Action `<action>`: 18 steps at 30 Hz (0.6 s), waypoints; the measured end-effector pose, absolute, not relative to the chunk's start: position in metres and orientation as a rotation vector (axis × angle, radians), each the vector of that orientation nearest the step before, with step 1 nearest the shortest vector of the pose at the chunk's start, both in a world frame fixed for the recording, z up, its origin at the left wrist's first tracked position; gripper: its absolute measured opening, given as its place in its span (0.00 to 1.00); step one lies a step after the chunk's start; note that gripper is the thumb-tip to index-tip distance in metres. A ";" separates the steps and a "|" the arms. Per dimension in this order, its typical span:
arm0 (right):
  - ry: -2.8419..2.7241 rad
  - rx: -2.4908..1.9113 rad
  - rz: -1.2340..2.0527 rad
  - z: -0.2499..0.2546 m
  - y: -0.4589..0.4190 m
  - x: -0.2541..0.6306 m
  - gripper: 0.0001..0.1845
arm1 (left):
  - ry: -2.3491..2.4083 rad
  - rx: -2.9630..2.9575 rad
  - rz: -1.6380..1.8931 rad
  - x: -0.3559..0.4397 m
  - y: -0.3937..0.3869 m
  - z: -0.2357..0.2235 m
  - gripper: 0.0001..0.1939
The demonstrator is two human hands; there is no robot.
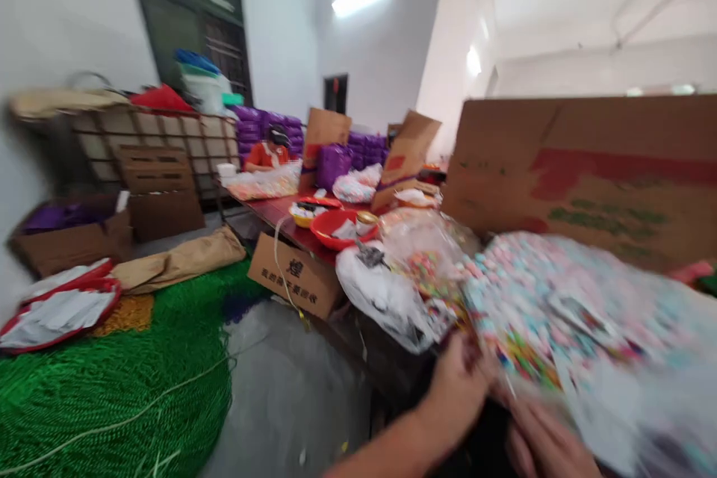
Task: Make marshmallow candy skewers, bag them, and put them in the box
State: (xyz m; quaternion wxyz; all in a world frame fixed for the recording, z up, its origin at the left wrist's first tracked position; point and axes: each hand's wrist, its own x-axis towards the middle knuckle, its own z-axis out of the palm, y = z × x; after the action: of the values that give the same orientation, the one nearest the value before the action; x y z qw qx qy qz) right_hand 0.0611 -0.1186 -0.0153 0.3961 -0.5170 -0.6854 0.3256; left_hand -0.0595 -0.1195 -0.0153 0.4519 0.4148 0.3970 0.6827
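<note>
My left hand [460,372] is at the table's near edge, fingers curled together in a pinch. Just right of it and lower, my right hand [552,429] is bent inward with its fingers closed. Motion blurs both, and whatever small or thin thing sits between the fingertips I cannot make out. Beyond the right hand spreads a big heap of small pink, white and blue pieces [520,280]. Several brightly coloured pieces [529,360] lie at its near side. A white plastic bag [381,295] hangs over the edge beyond my left hand.
A red basin [330,235] stands farther along the table. A large cardboard sheet [588,179] rises behind the heap. Green cord [128,388] covers the floor at left, near a lettered carton [296,276]. A person in orange [266,157] sits at the far end.
</note>
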 end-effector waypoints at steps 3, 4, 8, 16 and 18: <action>-1.525 -1.167 1.159 -0.015 -0.117 0.079 0.33 | 1.219 1.316 1.712 -0.061 -0.116 -0.005 0.16; -1.462 -1.129 1.196 -0.014 -0.117 0.082 0.33 | 1.276 1.410 1.706 -0.062 -0.114 -0.003 0.13; -1.390 -1.119 1.229 -0.012 -0.119 0.086 0.31 | 1.436 1.785 1.666 -0.061 -0.110 -0.001 0.09; -1.415 -1.149 1.211 -0.020 -0.117 0.099 0.28 | 1.698 2.252 1.532 -0.044 -0.097 -0.010 0.11; -1.413 -1.152 1.219 -0.022 -0.114 0.102 0.28 | 1.717 2.283 1.521 -0.042 -0.094 -0.011 0.10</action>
State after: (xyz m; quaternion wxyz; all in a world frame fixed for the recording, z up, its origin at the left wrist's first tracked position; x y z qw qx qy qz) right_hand 0.1018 -0.1144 -0.0218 0.4569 -0.4672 -0.5731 0.4946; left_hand -0.0415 -0.0939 -0.0109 -0.0474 0.7046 0.5299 0.4696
